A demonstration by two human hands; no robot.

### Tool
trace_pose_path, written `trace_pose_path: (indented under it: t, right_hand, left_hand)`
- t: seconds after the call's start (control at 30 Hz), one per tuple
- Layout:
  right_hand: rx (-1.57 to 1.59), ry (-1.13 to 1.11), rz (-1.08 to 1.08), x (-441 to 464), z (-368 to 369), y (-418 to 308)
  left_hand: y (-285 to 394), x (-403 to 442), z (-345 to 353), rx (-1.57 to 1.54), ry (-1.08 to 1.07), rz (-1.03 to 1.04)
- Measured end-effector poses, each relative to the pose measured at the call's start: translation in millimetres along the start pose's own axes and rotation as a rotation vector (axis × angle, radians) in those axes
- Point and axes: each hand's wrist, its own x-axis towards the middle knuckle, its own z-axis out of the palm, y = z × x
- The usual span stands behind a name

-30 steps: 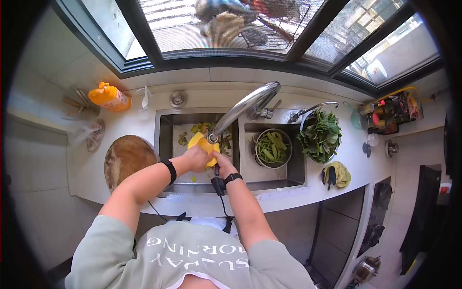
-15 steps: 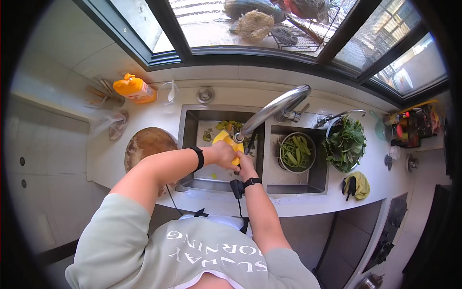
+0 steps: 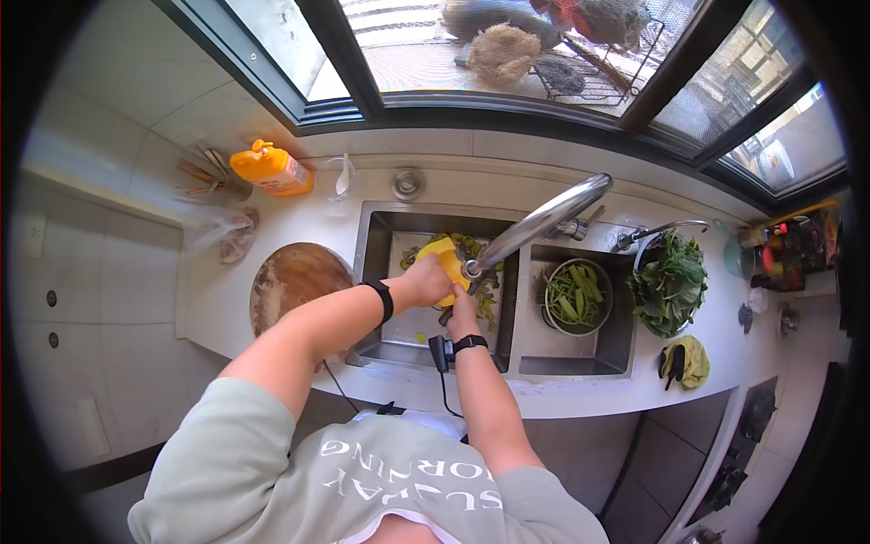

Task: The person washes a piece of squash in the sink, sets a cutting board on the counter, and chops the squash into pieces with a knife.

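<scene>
Over the left basin of the steel sink (image 3: 381, 349), my left hand (image 3: 426, 279) is closed around a yellow chunk of what looks like peeled pumpkin (image 3: 444, 257). Close against it, my right hand (image 3: 463, 310) is closed on a dark-handled tool (image 3: 446, 316); its working end is hidden, so I cannot tell whether it is a knife or a peeler. Yellow-green peelings (image 3: 468, 245) lie on the basin floor around and behind the chunk. The chrome faucet (image 3: 548, 218) arches over, its spout end just beside the chunk.
A pot of cut green beans or pods (image 3: 576, 296) stands in the right basin. Leafy greens (image 3: 669, 281) fill a bowl right of the sink, near a yellow-green cloth (image 3: 686, 361). At left are a round wooden board (image 3: 294, 281) and an orange bottle (image 3: 272, 170).
The view has shifted slightly, so the scene sits a little farther right. Both hands stay together on the yellow chunk and tool, with more of the peelings showing to their right.
</scene>
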Motion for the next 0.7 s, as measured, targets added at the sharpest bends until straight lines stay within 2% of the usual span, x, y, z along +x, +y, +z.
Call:
trace_pose_path:
  t: [0.03, 0.07, 0.13, 0.17, 0.27, 0.4, 0.6, 0.67, 0.7]
  right_hand:
    - [0.025, 0.006, 0.008, 3.8, 1.8, -0.4]
    - [0.019, 0.006, 0.013, 7.1, 1.7, -0.8]
    - [-0.051, -0.042, -0.031, 11.9, -2.2, -1.9]
    - [-0.096, -0.043, -0.009, 13.0, -3.8, -2.2]
    - [-0.001, -0.047, 0.037, 7.0, -3.7, -6.2]
    - [-0.05, -0.032, 0.056, 7.5, -9.5, -3.7]
    - [-0.035, -0.045, 0.015, 14.7, -10.6, 2.3]
    - [0.021, -0.084, 0.034, 11.2, -4.1, -2.5]
    - [0.024, -0.084, 0.033, 10.2, -2.3, -8.2]
  left_hand:
    - [0.6, -0.7, -0.8, 0.003, 0.098, -0.002]
    - [0.4, 1.6, -1.7, -0.003, 0.097, -0.008]
    - [-1.0, 8.2, -3.1, -0.039, -0.102, -0.049]
    - [-3.1, 10.2, -2.3, -0.05, -0.131, -0.032]
    - [-4.1, 12.2, -2.6, -0.101, -0.119, -0.009]
    - [3.5, 10.9, -7.3, -0.064, -0.179, -0.042]
    - [6.8, 4.7, -1.3, -0.069, -0.09, -0.102]
    - [0.7, -1.0, -1.4, -0.098, 0.092, -0.054]
    - [0.9, 1.2, -3.1, -0.095, 0.092, -0.053]
